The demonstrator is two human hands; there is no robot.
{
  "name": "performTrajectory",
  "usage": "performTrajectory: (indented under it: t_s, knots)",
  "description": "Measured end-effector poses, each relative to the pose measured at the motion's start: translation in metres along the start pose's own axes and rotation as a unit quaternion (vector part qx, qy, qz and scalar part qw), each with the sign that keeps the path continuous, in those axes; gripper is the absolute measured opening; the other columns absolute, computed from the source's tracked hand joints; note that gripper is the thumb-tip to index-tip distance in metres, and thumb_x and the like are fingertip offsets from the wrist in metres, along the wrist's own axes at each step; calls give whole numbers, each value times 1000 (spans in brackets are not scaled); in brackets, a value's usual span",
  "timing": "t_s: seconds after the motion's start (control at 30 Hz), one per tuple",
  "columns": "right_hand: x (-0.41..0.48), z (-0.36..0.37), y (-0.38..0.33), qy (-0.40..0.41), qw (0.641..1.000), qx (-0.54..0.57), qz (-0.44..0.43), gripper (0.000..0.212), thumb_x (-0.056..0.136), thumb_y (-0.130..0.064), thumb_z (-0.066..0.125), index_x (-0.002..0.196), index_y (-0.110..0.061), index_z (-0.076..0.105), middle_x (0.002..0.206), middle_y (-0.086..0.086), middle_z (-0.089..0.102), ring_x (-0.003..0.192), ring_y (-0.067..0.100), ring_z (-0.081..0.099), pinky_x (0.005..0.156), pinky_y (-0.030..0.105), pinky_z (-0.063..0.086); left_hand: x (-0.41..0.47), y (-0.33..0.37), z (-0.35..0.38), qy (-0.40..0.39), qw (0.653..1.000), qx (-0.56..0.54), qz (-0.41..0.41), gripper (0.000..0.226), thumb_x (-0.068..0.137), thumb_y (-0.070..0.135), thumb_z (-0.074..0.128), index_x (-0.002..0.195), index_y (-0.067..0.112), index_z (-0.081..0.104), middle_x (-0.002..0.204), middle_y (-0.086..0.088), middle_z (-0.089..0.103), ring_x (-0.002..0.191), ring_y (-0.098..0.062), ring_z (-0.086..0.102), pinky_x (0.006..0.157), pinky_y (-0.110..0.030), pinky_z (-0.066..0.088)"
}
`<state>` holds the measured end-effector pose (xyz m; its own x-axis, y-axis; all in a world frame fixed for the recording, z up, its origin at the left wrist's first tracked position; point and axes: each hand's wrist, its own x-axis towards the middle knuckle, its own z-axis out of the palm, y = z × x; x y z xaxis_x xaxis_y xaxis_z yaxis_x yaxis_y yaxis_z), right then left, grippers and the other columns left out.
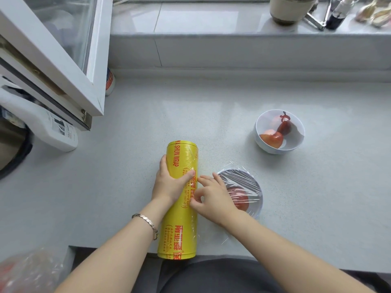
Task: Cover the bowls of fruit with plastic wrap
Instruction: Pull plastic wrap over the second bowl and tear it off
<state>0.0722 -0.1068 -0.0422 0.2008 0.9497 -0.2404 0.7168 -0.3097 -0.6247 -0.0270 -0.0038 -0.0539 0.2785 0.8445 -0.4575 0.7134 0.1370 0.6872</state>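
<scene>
One roll of plastic wrap (178, 229), yellow with red print, is laid flat on the grey countertop (105, 187). Its length is pointed away from the person and its near end is set at the counter's front edge. The roll is gripped from its left side by the left hand (169, 185), with the fingers curled round the far flank and the thumb laid over the top. One segmented metal bracelet (147, 224) is worn on that wrist. The right hand (213, 197) is held against the roll's right side with its fingers curled; thumb and forefinger are pinched together on the film at the roll's surface, while the other fingers are left loosely spread.

Two bowls are counted. One covered bowl (257, 199) is placed just right of the right hand, near the front edge; clear film is stretched over its rim and one red fruit (240, 199) is seen beneath. The second, a white bowl (273, 150), is set farther back and to the right, well apart from the roll. Three pieces of fruit are held in it, two pale-and-red and one dark red; whether film lies over it cannot be told.

At the left, one white bottle (57, 127) is seen below an open window frame (69, 66). On the sill behind, one cup (289, 9) and one dark bottle (337, 17) are stood.
</scene>
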Motion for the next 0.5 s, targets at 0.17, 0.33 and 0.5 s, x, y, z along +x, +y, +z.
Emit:
performTrajectory:
  t_s: [0.17,0.33,0.5]
  knots:
    - [0,16,-8,110,994,-1,26,37,60,-32,35,44,-12,60,80,10,73,102,28,65,105,50,25,-1,3,4,13,1000,20,3,100,68,54,72,145,29,14,138,-8,44,119,-28,50,97,-43,45]
    - [3,17,10,126,992,12,-5,16,56,-10,58,40,-10,58,80,7,75,85,21,71,89,53,48,0,0,-1,3,1000,3,1,99,67,58,72,144,32,15,138,-5,46,118,-27,51,96,-46,46]
    - [1,20,18,111,994,18,-3,16,57,-7,64,43,-8,55,81,9,74,96,26,67,104,42,24,0,1,-5,9,1000,-12,4,99,68,51,75,145,27,19,138,-4,48,118,-25,52,96,-42,47]
